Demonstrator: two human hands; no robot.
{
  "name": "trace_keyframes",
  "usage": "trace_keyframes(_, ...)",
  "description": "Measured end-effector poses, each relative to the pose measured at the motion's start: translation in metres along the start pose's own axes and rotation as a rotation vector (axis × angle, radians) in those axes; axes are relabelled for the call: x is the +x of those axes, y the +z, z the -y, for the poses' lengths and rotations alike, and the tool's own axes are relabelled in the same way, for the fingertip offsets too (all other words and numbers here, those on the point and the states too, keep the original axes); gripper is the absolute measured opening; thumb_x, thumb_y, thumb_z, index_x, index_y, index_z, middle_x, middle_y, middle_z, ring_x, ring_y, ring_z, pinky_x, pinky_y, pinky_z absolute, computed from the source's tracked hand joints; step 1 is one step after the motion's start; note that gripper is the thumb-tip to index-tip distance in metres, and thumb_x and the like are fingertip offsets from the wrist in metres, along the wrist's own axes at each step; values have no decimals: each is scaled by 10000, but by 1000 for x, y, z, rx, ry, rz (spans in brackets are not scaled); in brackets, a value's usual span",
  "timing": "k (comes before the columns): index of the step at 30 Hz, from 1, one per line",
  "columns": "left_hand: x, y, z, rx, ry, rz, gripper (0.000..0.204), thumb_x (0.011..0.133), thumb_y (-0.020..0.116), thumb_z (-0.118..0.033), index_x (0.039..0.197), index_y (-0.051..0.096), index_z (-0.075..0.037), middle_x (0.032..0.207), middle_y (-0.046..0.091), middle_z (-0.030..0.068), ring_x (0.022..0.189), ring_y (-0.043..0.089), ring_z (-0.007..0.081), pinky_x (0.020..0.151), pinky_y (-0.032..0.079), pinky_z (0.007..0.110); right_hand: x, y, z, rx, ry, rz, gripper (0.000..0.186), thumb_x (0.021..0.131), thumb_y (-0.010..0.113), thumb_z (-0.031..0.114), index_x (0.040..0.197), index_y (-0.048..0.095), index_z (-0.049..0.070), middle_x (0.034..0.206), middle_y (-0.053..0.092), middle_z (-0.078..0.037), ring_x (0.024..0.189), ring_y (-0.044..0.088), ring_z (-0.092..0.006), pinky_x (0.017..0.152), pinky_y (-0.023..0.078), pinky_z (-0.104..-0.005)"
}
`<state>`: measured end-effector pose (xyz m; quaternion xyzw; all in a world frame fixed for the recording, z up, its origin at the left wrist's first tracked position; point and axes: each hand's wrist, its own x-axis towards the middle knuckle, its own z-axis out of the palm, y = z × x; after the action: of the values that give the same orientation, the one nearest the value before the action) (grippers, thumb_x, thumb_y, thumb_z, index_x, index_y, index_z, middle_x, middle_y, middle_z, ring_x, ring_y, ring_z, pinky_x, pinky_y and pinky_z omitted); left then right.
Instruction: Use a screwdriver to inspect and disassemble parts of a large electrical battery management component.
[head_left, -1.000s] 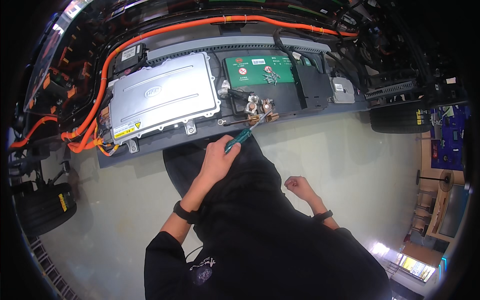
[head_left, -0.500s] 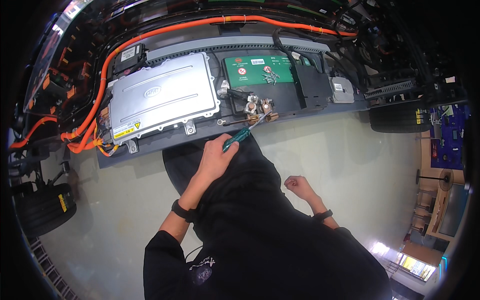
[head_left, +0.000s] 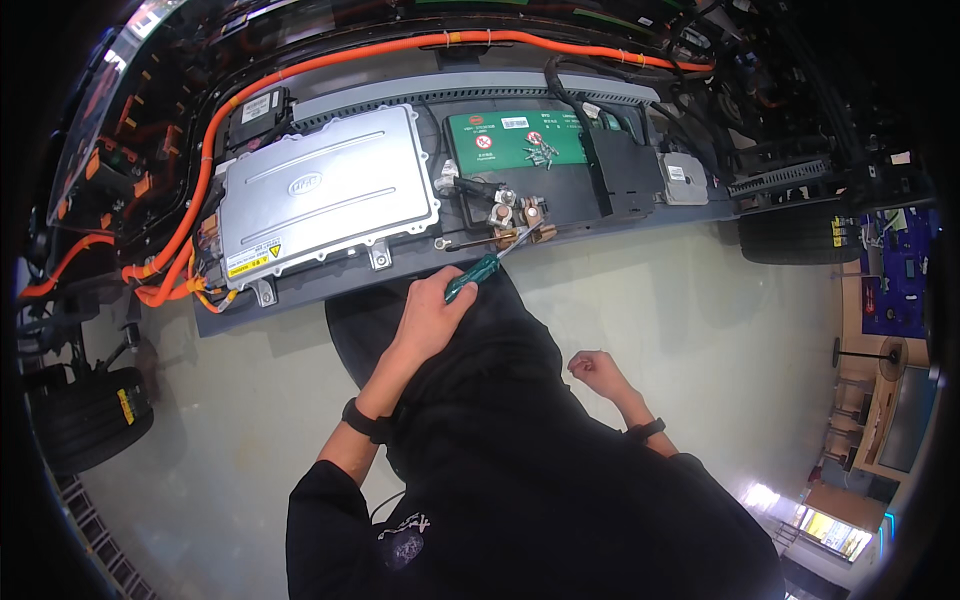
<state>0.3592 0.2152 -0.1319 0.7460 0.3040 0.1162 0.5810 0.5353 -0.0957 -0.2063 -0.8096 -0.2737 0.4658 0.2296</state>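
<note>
My left hand (head_left: 436, 310) is closed round the green handle of a screwdriver (head_left: 474, 277); its shaft reaches up to a cluster of metal terminals with bolts (head_left: 530, 216) on the vehicle's grey mounting panel (head_left: 620, 226). My right hand (head_left: 598, 370) hangs lower to the right, fingers curled, apart from the screwdriver; what it holds, if anything, is too small to tell. Behind the terminals is a green battery (head_left: 495, 150) with several small metal fasteners (head_left: 540, 153) on top. A silver ribbed housing (head_left: 330, 200) with a warning label sits to the left.
Thick orange cables (head_left: 210, 150) run along the back and left side. Tyres (head_left: 90, 420) stand at lower left and right. A black box (head_left: 625, 175) and small grey unit (head_left: 685, 180) sit right of the battery. A fan (head_left: 890, 358) and a blue board (head_left: 890, 280) are at far right.
My left hand and the screwdriver handle have shifted slightly left from a second ago, with the shaft still at the terminals. My right hand has barely moved.
</note>
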Motion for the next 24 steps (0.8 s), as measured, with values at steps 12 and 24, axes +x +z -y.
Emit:
trace_keyframes(12,-2,6,3,-21,-8,-1,292,866,594,-246,933,613,37,604,551,192,537,538,306,555,412,372,-1,1,3,4,-2,-4,163,804,541,35,882,671,-24,742,648,-64,705,594,-117,684,481,-262)
trace_keyframes(24,1,5,13,13,81,-6,249,889,586,-223,938,607,19,559,529,70,467,546,130,485,421,281,-1,2,1,6,-8,-1,165,807,538,37,883,667,-30,732,648,-67,688,583,-110,661,471,-258)
